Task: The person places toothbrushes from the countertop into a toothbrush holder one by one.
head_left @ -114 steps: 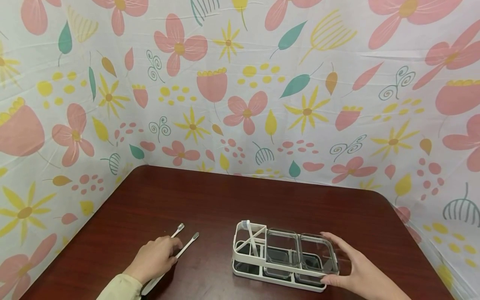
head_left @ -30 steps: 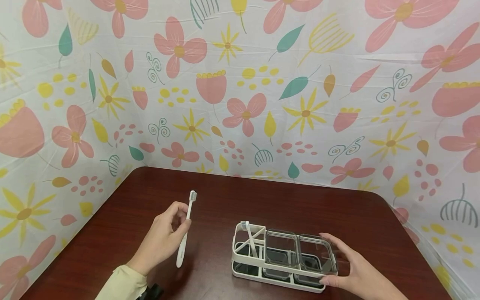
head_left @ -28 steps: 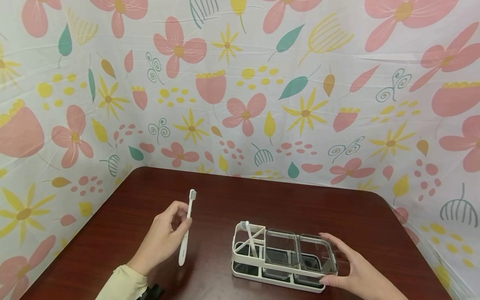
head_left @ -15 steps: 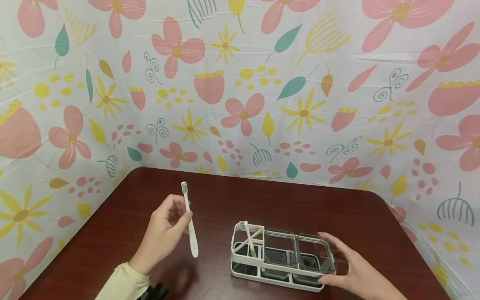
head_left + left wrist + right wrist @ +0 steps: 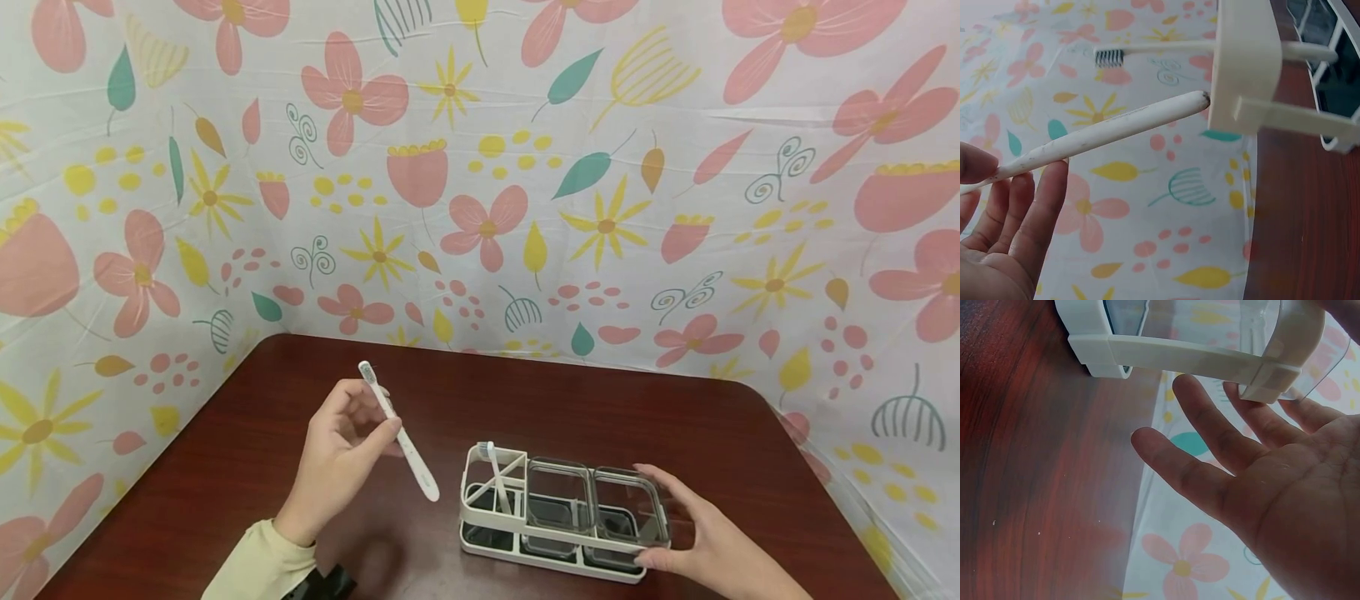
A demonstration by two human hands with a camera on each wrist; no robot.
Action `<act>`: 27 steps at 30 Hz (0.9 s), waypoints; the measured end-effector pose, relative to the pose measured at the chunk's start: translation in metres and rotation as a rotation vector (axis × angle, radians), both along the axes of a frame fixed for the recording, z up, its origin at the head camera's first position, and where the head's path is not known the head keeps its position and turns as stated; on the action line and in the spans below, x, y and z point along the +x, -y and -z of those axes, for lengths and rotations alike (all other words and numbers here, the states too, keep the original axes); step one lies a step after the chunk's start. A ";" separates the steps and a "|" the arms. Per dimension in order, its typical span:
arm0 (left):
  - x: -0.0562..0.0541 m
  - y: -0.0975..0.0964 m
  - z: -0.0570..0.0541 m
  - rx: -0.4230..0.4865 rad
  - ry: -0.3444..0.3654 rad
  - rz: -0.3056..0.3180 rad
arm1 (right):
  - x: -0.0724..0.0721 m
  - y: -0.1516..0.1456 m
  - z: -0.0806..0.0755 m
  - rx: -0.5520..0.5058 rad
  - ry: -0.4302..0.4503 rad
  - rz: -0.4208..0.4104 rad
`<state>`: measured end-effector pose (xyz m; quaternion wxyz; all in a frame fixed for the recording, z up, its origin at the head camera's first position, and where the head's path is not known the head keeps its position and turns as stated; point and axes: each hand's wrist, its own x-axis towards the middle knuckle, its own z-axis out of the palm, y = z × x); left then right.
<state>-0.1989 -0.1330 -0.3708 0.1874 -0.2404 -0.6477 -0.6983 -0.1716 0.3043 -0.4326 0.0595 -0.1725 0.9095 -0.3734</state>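
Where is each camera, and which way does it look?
Head: on the person's head, looking forward and down at the table; left hand and right hand show.
Left wrist: on that wrist, looking past the left hand's fingers along a toothbrush toward the holder.
Right wrist: on that wrist, looking past the right hand's fingers at the holder's end.
Shared: head and left wrist both show that toothbrush and another brush leaning in the holder.

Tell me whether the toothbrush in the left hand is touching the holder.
Apart: the head view shows bare tabletop between the held toothbrush and the holder.
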 end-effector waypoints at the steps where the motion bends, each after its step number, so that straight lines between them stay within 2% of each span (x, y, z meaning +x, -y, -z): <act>1: 0.000 -0.001 0.000 0.022 0.000 0.020 | -0.001 0.000 0.000 -0.004 0.007 -0.003; 7: 0.000 -0.011 0.001 0.095 -0.008 0.100 | -0.004 0.000 0.001 -0.019 0.037 -0.026; 15: 0.003 -0.030 0.012 0.098 -0.035 0.154 | -0.004 -0.001 0.001 -0.032 0.026 -0.029; 27: 0.002 -0.048 0.021 0.075 -0.045 0.152 | -0.001 0.000 -0.002 -0.039 0.064 -0.001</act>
